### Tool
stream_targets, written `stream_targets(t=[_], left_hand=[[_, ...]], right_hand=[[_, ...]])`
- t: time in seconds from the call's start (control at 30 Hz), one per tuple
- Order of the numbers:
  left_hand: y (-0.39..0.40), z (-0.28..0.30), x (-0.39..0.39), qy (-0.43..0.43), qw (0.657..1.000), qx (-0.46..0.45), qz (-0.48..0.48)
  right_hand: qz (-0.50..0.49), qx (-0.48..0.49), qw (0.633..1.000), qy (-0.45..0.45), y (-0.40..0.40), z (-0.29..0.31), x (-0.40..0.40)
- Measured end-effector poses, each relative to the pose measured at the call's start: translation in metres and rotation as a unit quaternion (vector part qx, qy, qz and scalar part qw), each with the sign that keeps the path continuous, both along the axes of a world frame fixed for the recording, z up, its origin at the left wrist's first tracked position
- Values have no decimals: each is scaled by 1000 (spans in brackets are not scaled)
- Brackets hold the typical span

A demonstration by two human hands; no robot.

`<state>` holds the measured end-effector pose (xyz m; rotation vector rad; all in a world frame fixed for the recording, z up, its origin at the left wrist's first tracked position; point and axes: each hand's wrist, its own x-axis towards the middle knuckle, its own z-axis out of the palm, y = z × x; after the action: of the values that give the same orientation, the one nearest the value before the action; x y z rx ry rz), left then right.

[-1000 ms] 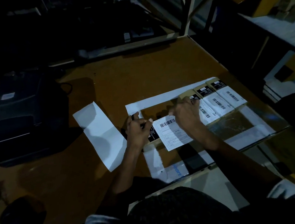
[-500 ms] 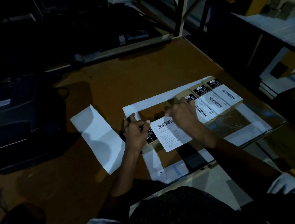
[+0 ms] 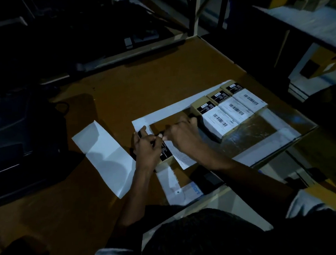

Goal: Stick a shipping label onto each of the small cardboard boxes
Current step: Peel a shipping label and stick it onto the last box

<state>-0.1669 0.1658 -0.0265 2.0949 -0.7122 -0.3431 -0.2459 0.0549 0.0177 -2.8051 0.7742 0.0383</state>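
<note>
Just below the frame's centre, your left hand and right hand meet over the small cardboard box on the counter, with the shipping label draped across it. Your left fingers curl together around a dark pen-like thing; your right fingers press flat on the label, gripping nothing. Expect a light, stiff box that skids easily, so brace its left end. The label is thin and floppy: smooth outward from its middle. Three labelled boxes sit upper right.
</note>
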Motion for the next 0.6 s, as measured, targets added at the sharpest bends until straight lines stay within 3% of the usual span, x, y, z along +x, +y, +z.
stream_targets(t=[0.27, 0.43, 0.6], left_hand=[[0, -2, 1, -4, 999, 40, 5], [0, -6, -1, -10, 999, 30, 20], [10, 12, -16, -117, 988, 75, 60]], right_hand=[[-77, -65, 995, 26, -50, 11, -19], [-97, 73, 989, -82, -53, -1, -35], [-140, 208, 939, -236, -47, -28, -73]])
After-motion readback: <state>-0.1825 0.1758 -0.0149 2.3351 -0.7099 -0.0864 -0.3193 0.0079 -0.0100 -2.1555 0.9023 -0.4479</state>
